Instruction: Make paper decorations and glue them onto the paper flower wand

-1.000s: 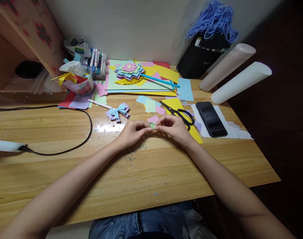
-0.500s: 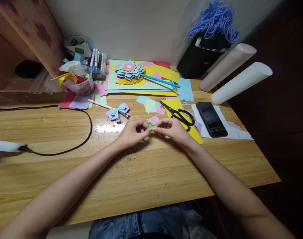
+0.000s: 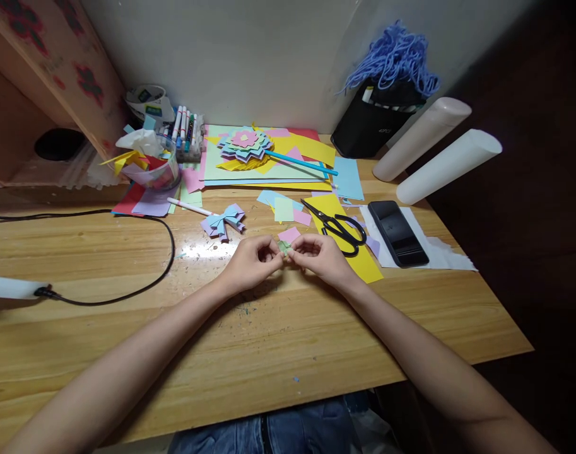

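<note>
A small piece of green paper (image 3: 284, 247) is pinched between the fingertips of both hands, just above the table. My left hand (image 3: 253, 260) grips its left side, thumb against forefinger. On the other side my right hand (image 3: 323, 257) pinches it the same way. The fingers partly hide the paper, so its folds are hard to make out. Just beyond the fingertips lies a pink paper piece (image 3: 289, 234). Black-handled scissors (image 3: 337, 228) rest on yellow paper (image 3: 370, 272) beside my right hand. A blue and purple paper bow (image 3: 224, 222) on a white stick lies beyond my left hand.
A layered paper flower (image 3: 246, 144) on a blue stick lies on stacked coloured sheets at the back. A phone (image 3: 397, 233) and two white cylinders (image 3: 448, 165) stand or lie to the right. A black cable (image 3: 172, 252) curves across the left, near a tub of scraps (image 3: 162, 175).
The whole scene has shifted slightly down as the camera tilted. Both hands keep their pinch on the green paper, and its angle between the fingertips differs a little.
</note>
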`<state>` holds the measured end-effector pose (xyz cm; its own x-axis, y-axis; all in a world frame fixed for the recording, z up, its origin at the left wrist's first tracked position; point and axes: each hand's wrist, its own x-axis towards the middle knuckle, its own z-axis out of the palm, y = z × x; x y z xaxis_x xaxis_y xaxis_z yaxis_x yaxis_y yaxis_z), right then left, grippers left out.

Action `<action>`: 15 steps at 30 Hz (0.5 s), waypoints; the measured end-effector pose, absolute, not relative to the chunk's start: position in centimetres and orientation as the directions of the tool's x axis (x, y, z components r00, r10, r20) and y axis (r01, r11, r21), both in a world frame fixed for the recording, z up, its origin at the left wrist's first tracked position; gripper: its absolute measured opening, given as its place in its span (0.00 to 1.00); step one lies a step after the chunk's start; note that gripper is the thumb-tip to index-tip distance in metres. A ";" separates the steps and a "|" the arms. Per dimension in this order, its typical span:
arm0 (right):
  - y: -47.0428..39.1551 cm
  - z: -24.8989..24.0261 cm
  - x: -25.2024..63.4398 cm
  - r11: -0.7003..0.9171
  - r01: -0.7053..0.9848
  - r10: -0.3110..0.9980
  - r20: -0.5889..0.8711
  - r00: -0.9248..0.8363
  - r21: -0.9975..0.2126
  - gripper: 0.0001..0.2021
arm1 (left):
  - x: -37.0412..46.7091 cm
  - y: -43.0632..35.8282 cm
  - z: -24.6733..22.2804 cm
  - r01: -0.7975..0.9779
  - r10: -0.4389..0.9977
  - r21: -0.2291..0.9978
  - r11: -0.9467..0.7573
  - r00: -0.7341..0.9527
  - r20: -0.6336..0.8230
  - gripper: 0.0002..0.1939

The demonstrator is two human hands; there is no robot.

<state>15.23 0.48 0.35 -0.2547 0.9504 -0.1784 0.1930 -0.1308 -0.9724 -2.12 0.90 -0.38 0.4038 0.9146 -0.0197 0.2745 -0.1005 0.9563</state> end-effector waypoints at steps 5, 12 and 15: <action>0.2 0.2 15.1 -0.085 0.239 0.966 -0.138 -0.217 -0.967 0.12 | -2.2 0.8 -0.3 0.301 0.917 0.947 -0.117 0.398 -0.014 0.07; 0.0 0.5 15.2 -0.057 0.262 0.961 -0.124 -0.246 -0.963 0.10 | -2.2 0.7 -0.4 0.304 0.919 0.944 -0.126 0.394 -0.005 0.07; 0.1 0.7 15.2 -0.095 0.223 0.942 -0.160 -0.296 -0.970 0.11 | -2.2 0.8 -0.4 0.295 0.910 0.947 -0.129 0.415 -0.005 0.07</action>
<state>15.23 0.14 0.68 -0.2964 0.9416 -0.1599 0.2229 -0.0946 -0.9702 -2.24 0.83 -0.45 0.4146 0.9100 -0.0053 0.2948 -0.1288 0.9468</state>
